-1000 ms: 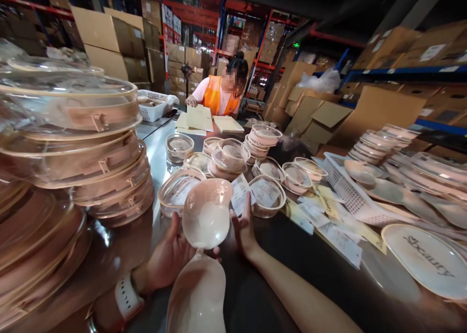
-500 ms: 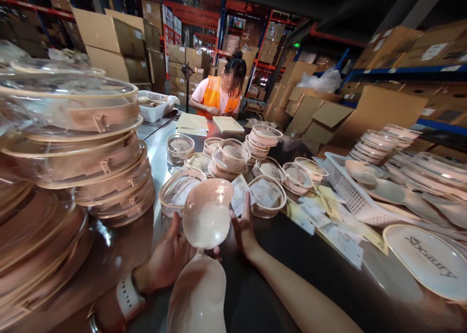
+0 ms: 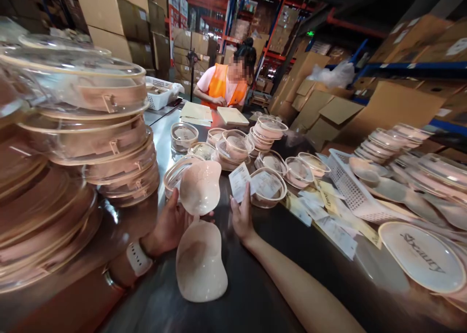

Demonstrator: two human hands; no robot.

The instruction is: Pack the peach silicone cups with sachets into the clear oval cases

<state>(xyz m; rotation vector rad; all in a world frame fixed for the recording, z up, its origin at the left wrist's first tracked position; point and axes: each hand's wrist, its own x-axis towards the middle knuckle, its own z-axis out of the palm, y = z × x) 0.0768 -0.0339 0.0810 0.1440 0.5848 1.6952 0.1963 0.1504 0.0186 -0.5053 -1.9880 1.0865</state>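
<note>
A beige stick-on bra (image 3: 200,187) with two shiny cups hangs from my left hand (image 3: 168,228), one cup above the other. My left fingers and thumb are closed around its middle, partly hidden behind it. To its right, my right hand (image 3: 242,219) is raised with the palm turned inward. A small white printed card (image 3: 239,181) is at its fingertips and looks pinched there, though the grip is partly hidden. Behind the card sits a clear round case (image 3: 269,189) with a printed paper inside. Another clear case (image 3: 171,177) is partly covered by the upper cup.
Tall stacks of clear cases (image 3: 120,143) rise at the left. More small cases (image 3: 235,146) stand ahead. Loose cards (image 3: 333,228), a white basket (image 3: 350,189) and a lettered case (image 3: 423,257) lie right. A co-worker in an orange vest (image 3: 221,82) sits across the table.
The stick-on bra has been raised and its lower cup now shows whole. My left hand has moved up slightly with it. The card in my right hand has shifted slightly upward.
</note>
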